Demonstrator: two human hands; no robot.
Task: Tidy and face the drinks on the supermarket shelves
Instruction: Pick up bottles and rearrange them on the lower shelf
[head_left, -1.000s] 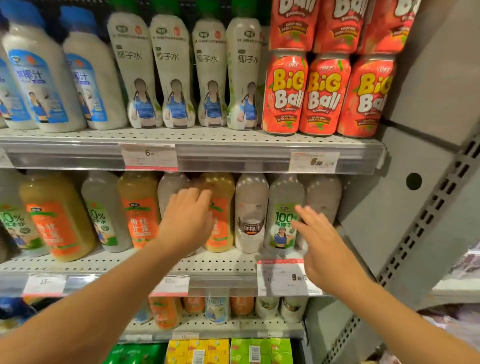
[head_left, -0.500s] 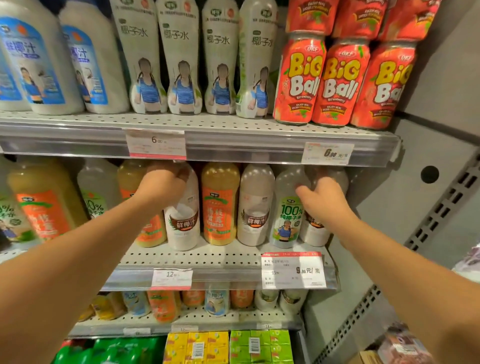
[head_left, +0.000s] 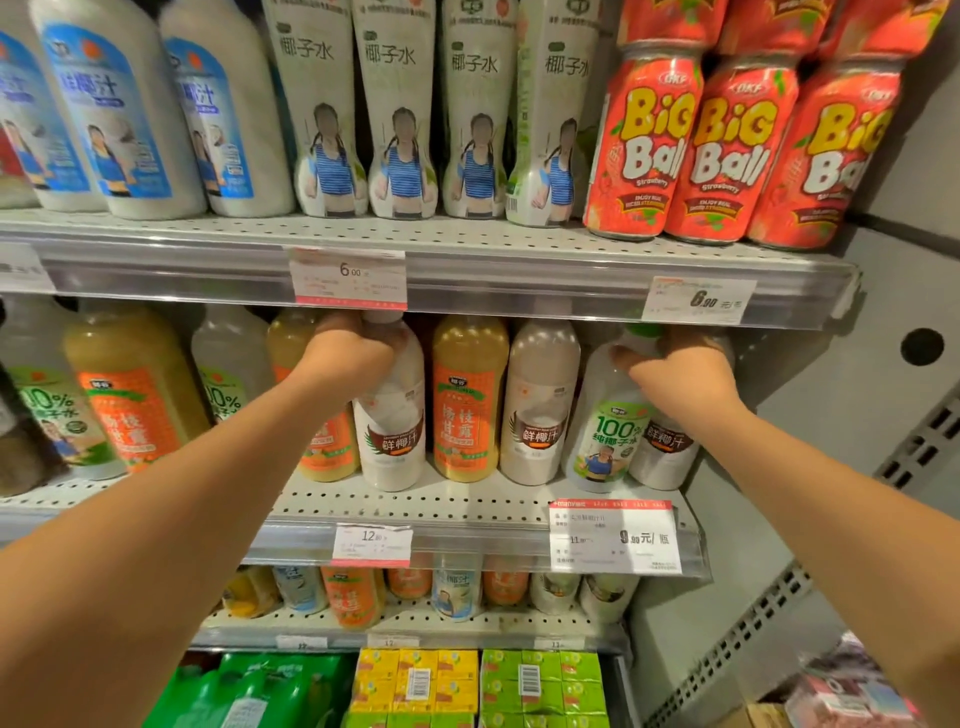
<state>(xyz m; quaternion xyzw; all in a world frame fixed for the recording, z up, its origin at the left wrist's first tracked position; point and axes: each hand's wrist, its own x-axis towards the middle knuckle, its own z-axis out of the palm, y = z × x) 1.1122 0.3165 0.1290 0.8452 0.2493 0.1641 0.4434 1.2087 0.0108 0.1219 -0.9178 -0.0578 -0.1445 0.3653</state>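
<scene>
Since earlier, both hands have been raised to bottle tops beneath the upper shelf (head_left: 467, 270): left hand (head_left: 348, 358) fingers clasped round the white coconut-milk bottle (head_left: 392, 415), right hand (head_left: 680, 369) round the green-capped bottle (head_left: 605, 431), for facing labels forward.

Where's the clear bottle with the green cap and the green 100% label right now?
The clear green-capped bottle stands near the right end of the middle shelf, between a white brown-labelled bottle and another like it, with the right hand gripping its top.
</scene>
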